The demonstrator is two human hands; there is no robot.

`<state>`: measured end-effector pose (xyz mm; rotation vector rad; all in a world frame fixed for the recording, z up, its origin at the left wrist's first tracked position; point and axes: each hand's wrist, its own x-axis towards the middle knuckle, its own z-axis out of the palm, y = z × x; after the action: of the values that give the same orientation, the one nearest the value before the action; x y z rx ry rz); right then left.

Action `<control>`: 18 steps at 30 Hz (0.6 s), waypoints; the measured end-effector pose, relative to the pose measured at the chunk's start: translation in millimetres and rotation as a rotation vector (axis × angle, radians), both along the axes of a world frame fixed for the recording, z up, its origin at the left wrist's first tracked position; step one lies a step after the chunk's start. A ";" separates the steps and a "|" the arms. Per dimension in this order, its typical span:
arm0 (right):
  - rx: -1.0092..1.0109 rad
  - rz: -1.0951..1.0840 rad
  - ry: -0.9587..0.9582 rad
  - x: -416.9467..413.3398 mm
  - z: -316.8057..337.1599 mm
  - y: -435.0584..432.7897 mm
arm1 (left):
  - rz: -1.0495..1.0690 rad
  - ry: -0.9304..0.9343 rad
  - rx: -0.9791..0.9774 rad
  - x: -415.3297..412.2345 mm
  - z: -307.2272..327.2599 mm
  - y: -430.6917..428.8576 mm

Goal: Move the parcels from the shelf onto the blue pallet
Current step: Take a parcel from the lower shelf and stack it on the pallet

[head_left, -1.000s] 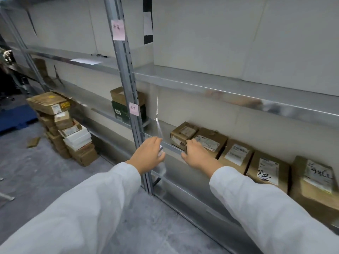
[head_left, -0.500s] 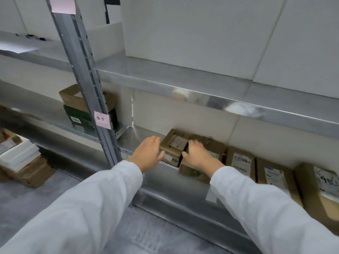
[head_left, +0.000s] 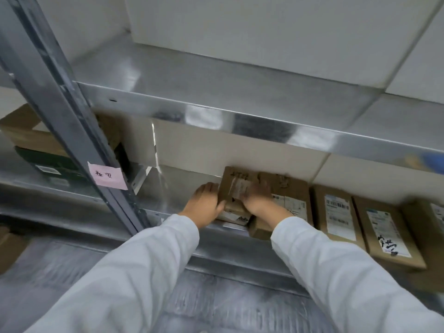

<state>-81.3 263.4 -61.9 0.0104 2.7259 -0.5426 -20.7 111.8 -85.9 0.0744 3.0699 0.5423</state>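
A small brown cardboard parcel (head_left: 236,186) with a white label sits at the left end of a row of parcels on the lower metal shelf (head_left: 182,188). My left hand (head_left: 206,205) presses against its left side and my right hand (head_left: 258,200) grips its right side, so both hands clasp it. To its right lie a larger parcel (head_left: 292,200) and two more labelled parcels (head_left: 337,210) (head_left: 384,234). The blue pallet is out of view.
A grey steel upright (head_left: 72,121) with a pink note (head_left: 107,176) stands left of my hands. Behind it a brown box on a dark green box (head_left: 48,159) rests in the neighbouring bay. The upper shelf (head_left: 240,92) overhangs above. Grey floor lies below.
I have leaned closer to the shelf. Both hands have moved in from the shelf edge and closed around the small leftmost parcel.
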 end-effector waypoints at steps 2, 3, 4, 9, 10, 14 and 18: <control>-0.034 -0.050 -0.031 -2.4 -6.1 -5.8 | 0.031 -0.026 0.084 -3.6 -8.7 1.1; -0.052 -0.079 -0.043 -2.0 -8.5 -9.9 | 0.037 -0.044 0.156 -5.0 -12.4 0.8; -0.067 -0.112 -0.048 -1.6 -12.0 -13.7 | 0.038 -0.056 0.243 -6.4 -16.4 -0.2; -0.181 -0.238 -0.109 -0.7 -24.2 -24.1 | 0.100 -0.079 0.723 -2.2 -32.7 -6.8; -0.216 -0.257 -0.130 0.5 -26.2 -22.5 | 0.116 -0.076 0.789 -0.1 -34.4 -5.7; -0.301 -0.226 -0.085 10.2 -26.6 -16.0 | 0.180 -0.085 0.957 2.4 -36.5 -0.9; -0.429 -0.149 -0.043 31.8 -16.0 -12.1 | 0.264 -0.048 0.984 13.5 -28.1 -0.6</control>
<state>-49.5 251.3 -77.9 0.1154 2.5250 -1.1436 -7.1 111.2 -114.0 -0.3209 2.4507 1.9400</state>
